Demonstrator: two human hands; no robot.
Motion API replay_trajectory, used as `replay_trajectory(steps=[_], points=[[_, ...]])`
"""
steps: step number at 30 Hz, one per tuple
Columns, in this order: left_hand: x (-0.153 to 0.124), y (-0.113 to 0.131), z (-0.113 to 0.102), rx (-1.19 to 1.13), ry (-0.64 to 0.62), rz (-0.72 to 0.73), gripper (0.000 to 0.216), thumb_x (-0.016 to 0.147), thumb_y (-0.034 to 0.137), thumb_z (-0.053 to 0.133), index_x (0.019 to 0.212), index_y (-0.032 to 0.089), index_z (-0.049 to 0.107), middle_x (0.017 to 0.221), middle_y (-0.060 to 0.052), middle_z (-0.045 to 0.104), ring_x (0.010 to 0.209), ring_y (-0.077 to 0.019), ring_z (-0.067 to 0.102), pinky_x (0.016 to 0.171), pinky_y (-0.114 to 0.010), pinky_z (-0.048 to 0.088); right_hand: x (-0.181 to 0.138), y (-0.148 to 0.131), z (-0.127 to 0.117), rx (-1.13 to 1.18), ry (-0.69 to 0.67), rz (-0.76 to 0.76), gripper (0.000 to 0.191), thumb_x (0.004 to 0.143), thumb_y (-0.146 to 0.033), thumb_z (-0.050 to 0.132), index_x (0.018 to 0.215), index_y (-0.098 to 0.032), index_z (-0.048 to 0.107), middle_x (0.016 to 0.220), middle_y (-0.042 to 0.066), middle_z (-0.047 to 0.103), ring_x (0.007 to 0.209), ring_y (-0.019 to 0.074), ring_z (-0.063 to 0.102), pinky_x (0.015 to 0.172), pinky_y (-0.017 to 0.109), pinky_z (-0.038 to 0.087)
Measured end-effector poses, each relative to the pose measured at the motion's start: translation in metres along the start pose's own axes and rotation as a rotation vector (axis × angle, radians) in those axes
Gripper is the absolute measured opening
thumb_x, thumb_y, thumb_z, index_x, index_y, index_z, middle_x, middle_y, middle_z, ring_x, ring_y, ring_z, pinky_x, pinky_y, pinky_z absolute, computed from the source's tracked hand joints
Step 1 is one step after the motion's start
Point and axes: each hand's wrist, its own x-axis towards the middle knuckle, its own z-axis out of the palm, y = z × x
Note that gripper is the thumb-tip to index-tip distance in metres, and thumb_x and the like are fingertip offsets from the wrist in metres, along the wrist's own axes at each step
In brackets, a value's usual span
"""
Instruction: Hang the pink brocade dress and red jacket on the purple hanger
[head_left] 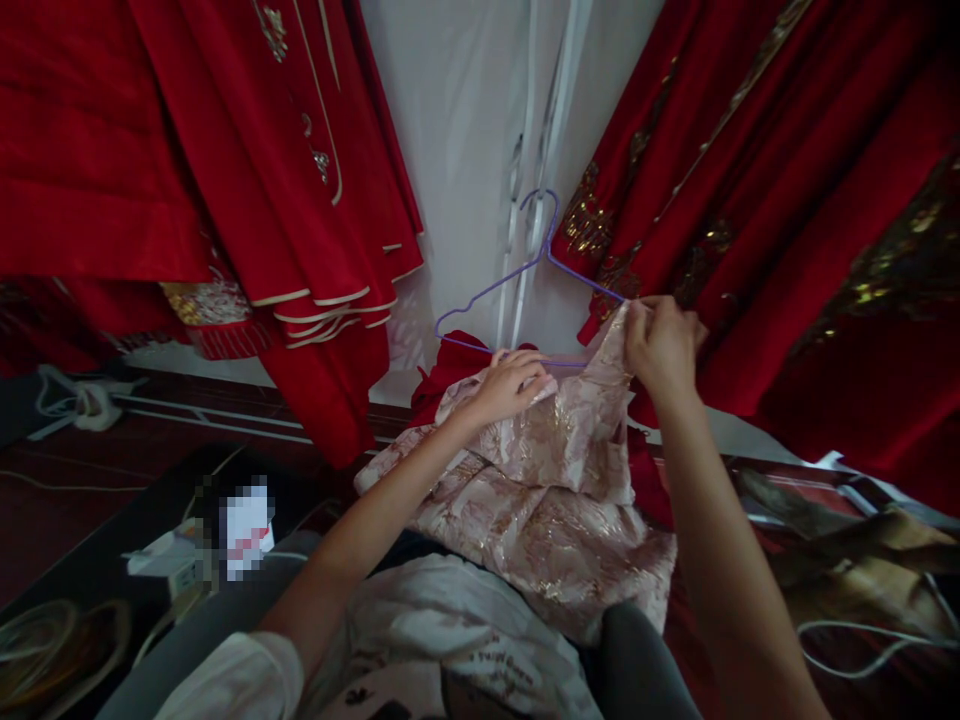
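A pale pink brocade dress with gold threads drapes over my lap. One of its shoulder straps sits over the right end of a thin purple hanger, whose hook points up and away from me. My right hand is closed on that strap and the hanger's end. My left hand grips the dress's neckline near the hanger's bottom bar, fingers bent over the cloth. The hanger's left end is bare, with no strap on it. Some red cloth shows behind the dress.
Red embroidered garments hang at the left and the right. White metal rails stand behind the hanger. At lower left a dark surface carries a blurred-out white item and cables. Bags and a white cord lie at lower right.
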Motion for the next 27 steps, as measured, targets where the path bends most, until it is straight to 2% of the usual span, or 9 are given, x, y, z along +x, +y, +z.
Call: replay_trajectory(steps=[2,5,7,9,10,12,14,17,27], points=[[0.001,-0.002,-0.008,-0.049,0.036,0.007,0.025,0.097,0.033,0.040,0.089,0.023,0.061,0.121,-0.003,0.064,0.116,-0.0170,0.055,0.104,-0.040,0.032,-0.002,0.000,0.000,0.057,-0.005,-0.020,0.034,0.093,-0.044,0.039,0.107,-0.020,0.057,0.100,0.010,0.065,0.098,0.0281,0.056,0.093,0.045,0.036],[-0.001,-0.018,-0.030,-0.079,0.149,-0.022,0.024,0.097,0.033,0.040,0.093,0.022,0.062,0.108,-0.003,0.068,0.103,-0.0159,0.060,0.098,-0.036,0.038,-0.002,0.008,0.002,0.177,-0.060,-0.020,0.031,0.090,-0.051,0.044,0.088,-0.023,0.057,0.078,0.004,0.061,0.080,0.0222,0.056,0.081,0.036,0.041],[-0.009,-0.039,-0.050,0.019,0.339,-0.152,0.027,0.096,0.035,0.040,0.091,0.021,0.062,0.099,-0.004,0.068,0.098,-0.0174,0.060,0.093,-0.034,0.040,0.002,0.014,0.003,0.242,-0.082,-0.005,0.034,0.087,-0.054,0.048,0.075,-0.023,0.052,0.065,0.001,0.053,0.067,0.0184,0.051,0.069,0.031,0.040],[-0.023,-0.065,-0.070,0.202,0.600,-0.367,0.029,0.095,0.039,0.042,0.088,0.020,0.063,0.096,-0.007,0.066,0.098,-0.0204,0.058,0.092,-0.036,0.039,0.008,0.017,0.003,0.305,-0.100,0.012,0.036,0.086,-0.054,0.052,0.068,-0.022,0.047,0.059,-0.002,0.046,0.058,0.0150,0.043,0.059,0.028,0.036],[-0.031,-0.079,-0.079,0.262,0.666,-0.438,0.029,0.094,0.040,0.043,0.088,0.020,0.064,0.096,-0.007,0.066,0.097,-0.0212,0.058,0.092,-0.036,0.039,0.011,0.018,0.002,0.334,-0.110,0.015,0.037,0.085,-0.053,0.053,0.067,-0.022,0.046,0.058,-0.003,0.043,0.056,0.0137,0.040,0.056,0.027,0.033],[-0.049,-0.104,-0.093,0.310,0.681,-0.509,0.030,0.093,0.041,0.045,0.087,0.019,0.065,0.092,-0.007,0.066,0.093,-0.0221,0.059,0.089,-0.036,0.041,0.016,0.019,0.001,0.385,-0.127,0.007,0.037,0.085,-0.050,0.056,0.065,-0.021,0.045,0.057,-0.003,0.041,0.055,0.0117,0.036,0.054,0.026,0.031],[-0.065,-0.123,-0.102,0.257,0.656,-0.516,0.031,0.092,0.042,0.045,0.086,0.019,0.066,0.090,-0.007,0.066,0.090,-0.0215,0.060,0.086,-0.034,0.043,0.019,0.020,0.000,0.418,-0.143,-0.008,0.036,0.085,-0.047,0.057,0.064,-0.020,0.045,0.058,-0.004,0.040,0.057,0.0103,0.036,0.055,0.024,0.030],[-0.078,-0.138,-0.105,0.148,0.639,-0.501,0.032,0.091,0.043,0.046,0.086,0.020,0.067,0.091,-0.006,0.067,0.091,-0.0201,0.062,0.086,-0.031,0.045,0.021,0.023,0.000,0.423,-0.150,-0.010,0.035,0.085,-0.045,0.058,0.064,-0.019,0.046,0.059,-0.004,0.041,0.059,0.0095,0.037,0.057,0.023,0.031],[-0.076,-0.128,-0.108,0.082,0.677,-0.457,0.033,0.091,0.044,0.046,0.088,0.019,0.067,0.094,-0.006,0.068,0.093,-0.0195,0.061,0.089,-0.032,0.045,0.021,0.022,0.000,0.424,-0.135,-0.032,0.031,0.086,-0.039,0.058,0.065,-0.019,0.046,0.060,-0.004,0.042,0.058,0.0090,0.037,0.056,0.023,0.031]])
